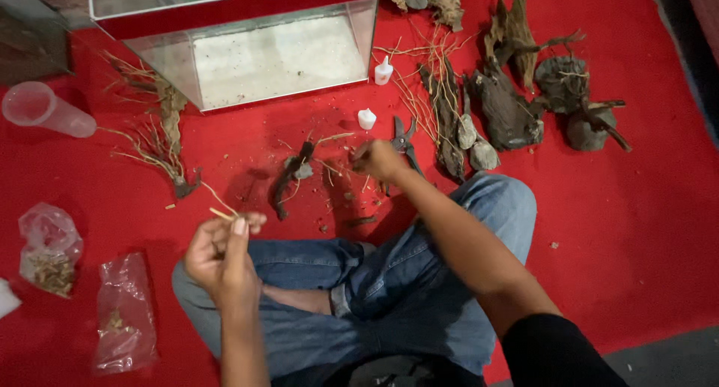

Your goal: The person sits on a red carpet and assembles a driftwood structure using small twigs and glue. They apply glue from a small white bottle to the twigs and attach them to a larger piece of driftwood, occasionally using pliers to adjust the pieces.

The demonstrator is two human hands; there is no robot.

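Left hand (223, 256) raised over the lap, thumb and fingers pinching a thin pale dry twig (219, 209) whose tip sticks out up-left of the hand. Right hand (378, 161) reaches forward, fingers curled together low over the red carpet floor (636, 230); cannot tell whether it pinches anything. Just right of that hand lie small dark metal cutters (404, 141). Just left of it, a dark piece of driftwood with a small grey stone (292, 176). Beyond it, a small white cap (366, 119) and a white glue bottle (383, 71). Further beyond, a glass tank with red frame (247, 50). Right of the right hand, dark driftwood chunks with stones (509, 102). Left of the left hand, two clear plastic bags (123, 312) and a clear plastic cup (45, 108) lying on its side.
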